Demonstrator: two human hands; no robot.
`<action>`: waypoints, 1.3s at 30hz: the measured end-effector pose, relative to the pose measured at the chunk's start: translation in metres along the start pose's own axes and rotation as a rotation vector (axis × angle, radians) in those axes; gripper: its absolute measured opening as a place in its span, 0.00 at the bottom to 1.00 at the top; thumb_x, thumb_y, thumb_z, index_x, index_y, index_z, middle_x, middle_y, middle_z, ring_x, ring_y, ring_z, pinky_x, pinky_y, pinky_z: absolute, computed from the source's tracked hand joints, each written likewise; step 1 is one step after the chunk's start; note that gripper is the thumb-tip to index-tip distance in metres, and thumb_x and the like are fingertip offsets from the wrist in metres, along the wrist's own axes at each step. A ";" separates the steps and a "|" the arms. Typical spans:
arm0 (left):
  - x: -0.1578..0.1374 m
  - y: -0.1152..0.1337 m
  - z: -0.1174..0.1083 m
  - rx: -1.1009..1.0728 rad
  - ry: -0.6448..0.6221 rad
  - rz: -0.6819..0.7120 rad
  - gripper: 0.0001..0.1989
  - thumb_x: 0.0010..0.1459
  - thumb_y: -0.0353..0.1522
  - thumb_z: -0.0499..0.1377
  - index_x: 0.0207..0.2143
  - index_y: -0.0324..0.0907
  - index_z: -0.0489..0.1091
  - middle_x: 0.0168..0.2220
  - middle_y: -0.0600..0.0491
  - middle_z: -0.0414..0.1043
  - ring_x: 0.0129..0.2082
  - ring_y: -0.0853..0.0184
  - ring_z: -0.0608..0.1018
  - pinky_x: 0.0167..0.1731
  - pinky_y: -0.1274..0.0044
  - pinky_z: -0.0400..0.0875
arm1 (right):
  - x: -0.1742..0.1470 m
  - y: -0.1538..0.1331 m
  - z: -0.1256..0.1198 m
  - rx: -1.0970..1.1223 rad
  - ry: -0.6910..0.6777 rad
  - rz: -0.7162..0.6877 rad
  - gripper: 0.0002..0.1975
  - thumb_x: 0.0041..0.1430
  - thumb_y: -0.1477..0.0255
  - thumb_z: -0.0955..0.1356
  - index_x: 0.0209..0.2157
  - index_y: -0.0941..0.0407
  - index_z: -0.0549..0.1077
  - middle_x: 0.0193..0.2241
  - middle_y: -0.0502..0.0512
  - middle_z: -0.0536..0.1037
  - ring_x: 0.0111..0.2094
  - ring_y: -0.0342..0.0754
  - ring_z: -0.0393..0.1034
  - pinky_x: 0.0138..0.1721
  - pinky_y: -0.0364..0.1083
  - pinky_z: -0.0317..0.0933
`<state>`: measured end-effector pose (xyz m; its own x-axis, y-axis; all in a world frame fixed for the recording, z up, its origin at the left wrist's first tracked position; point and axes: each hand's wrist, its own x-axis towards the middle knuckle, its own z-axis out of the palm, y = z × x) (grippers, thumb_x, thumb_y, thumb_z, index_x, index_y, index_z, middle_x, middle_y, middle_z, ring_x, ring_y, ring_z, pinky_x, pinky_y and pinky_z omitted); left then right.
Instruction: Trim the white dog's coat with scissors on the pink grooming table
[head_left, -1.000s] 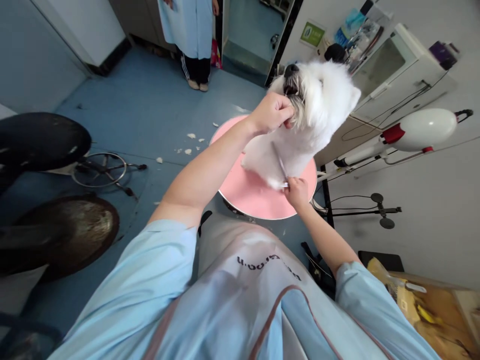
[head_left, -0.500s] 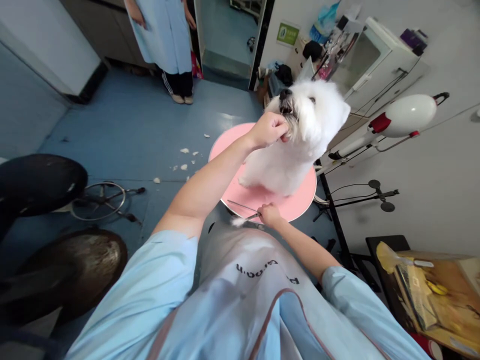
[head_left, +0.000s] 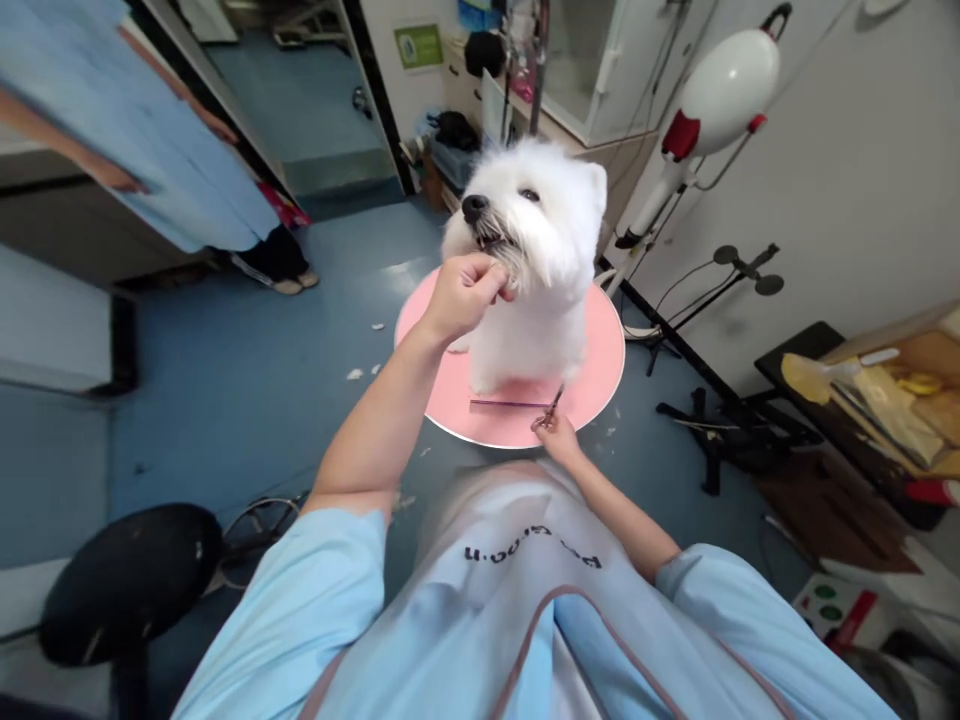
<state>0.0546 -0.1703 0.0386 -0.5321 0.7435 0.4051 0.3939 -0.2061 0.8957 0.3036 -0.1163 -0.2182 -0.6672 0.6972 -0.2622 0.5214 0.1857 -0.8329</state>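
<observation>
A white fluffy dog sits on a round pink grooming table, its muzzle raised and its mouth slightly open. My left hand is closed in a pinch on the chin fur, just below the mouth. Low at the near side of the table, my right hand holds scissors, their blades pointing up toward the dog's front paws. A thin, straight comb extends leftward from the same hand, across the table in front of the paws.
Another person in a light blue gown stands at the left. A black stool is at lower left. White tufts lie on the blue floor. A white dryer on a stand and a cluttered side table are at the right.
The view has turned, shifting the dog and table left. My right hand has swung the scissors from pointing left, beside a white tuft, to pointing up. My left hand stays at the chin.
</observation>
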 end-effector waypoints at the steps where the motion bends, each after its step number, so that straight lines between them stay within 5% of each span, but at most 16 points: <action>1: 0.001 0.001 0.000 0.004 -0.013 0.004 0.17 0.61 0.35 0.60 0.20 0.39 0.70 0.21 0.52 0.74 0.21 0.73 0.69 0.23 0.77 0.64 | -0.002 -0.004 0.001 -0.051 0.039 0.002 0.12 0.57 0.66 0.65 0.42 0.55 0.67 0.36 0.55 0.79 0.37 0.50 0.75 0.39 0.46 0.67; 6: 0.003 0.009 0.002 0.014 -0.070 -0.003 0.18 0.59 0.38 0.62 0.19 0.41 0.69 0.19 0.54 0.72 0.20 0.74 0.67 0.21 0.77 0.62 | 0.011 -0.036 -0.013 -0.462 0.208 0.022 0.14 0.61 0.67 0.64 0.48 0.55 0.68 0.45 0.62 0.78 0.44 0.55 0.74 0.42 0.49 0.65; 11: 0.000 0.018 0.011 0.015 -0.098 -0.038 0.16 0.57 0.35 0.63 0.18 0.39 0.69 0.19 0.54 0.71 0.19 0.76 0.68 0.21 0.80 0.62 | 0.035 -0.057 -0.026 -0.627 0.294 -0.022 0.18 0.64 0.65 0.63 0.52 0.61 0.67 0.46 0.68 0.76 0.45 0.58 0.72 0.44 0.51 0.63; 16: 0.003 0.014 0.017 0.010 -0.092 -0.034 0.15 0.58 0.32 0.62 0.19 0.38 0.69 0.20 0.54 0.71 0.20 0.77 0.69 0.22 0.82 0.63 | 0.039 -0.053 -0.032 -0.642 0.278 0.049 0.16 0.66 0.73 0.60 0.53 0.61 0.65 0.46 0.69 0.75 0.44 0.57 0.72 0.41 0.50 0.62; 22: 0.007 0.010 0.025 -0.005 -0.074 -0.010 0.16 0.59 0.33 0.62 0.19 0.39 0.68 0.19 0.55 0.70 0.19 0.76 0.68 0.21 0.80 0.62 | 0.046 -0.052 -0.027 -0.679 0.274 -0.021 0.17 0.66 0.68 0.63 0.51 0.63 0.66 0.48 0.70 0.74 0.46 0.58 0.70 0.44 0.51 0.61; 26: 0.004 0.003 0.028 -0.015 0.018 -0.085 0.19 0.60 0.36 0.61 0.18 0.40 0.65 0.18 0.56 0.69 0.18 0.77 0.65 0.19 0.80 0.59 | 0.053 -0.051 -0.025 -0.645 0.234 0.040 0.15 0.67 0.74 0.59 0.52 0.62 0.65 0.48 0.69 0.74 0.44 0.56 0.71 0.41 0.50 0.61; 39: 0.001 -0.014 0.006 -0.033 0.244 -0.126 0.18 0.59 0.38 0.59 0.20 0.40 0.62 0.18 0.57 0.66 0.15 0.79 0.61 0.15 0.82 0.51 | 0.065 -0.052 -0.024 -0.691 0.262 -0.047 0.14 0.65 0.70 0.63 0.49 0.62 0.66 0.46 0.70 0.73 0.44 0.58 0.70 0.43 0.52 0.61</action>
<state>0.0530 -0.1630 0.0248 -0.7421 0.5900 0.3183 0.2903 -0.1451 0.9459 0.2461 -0.0642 -0.1798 -0.5938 0.8038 -0.0370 0.7689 0.5533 -0.3206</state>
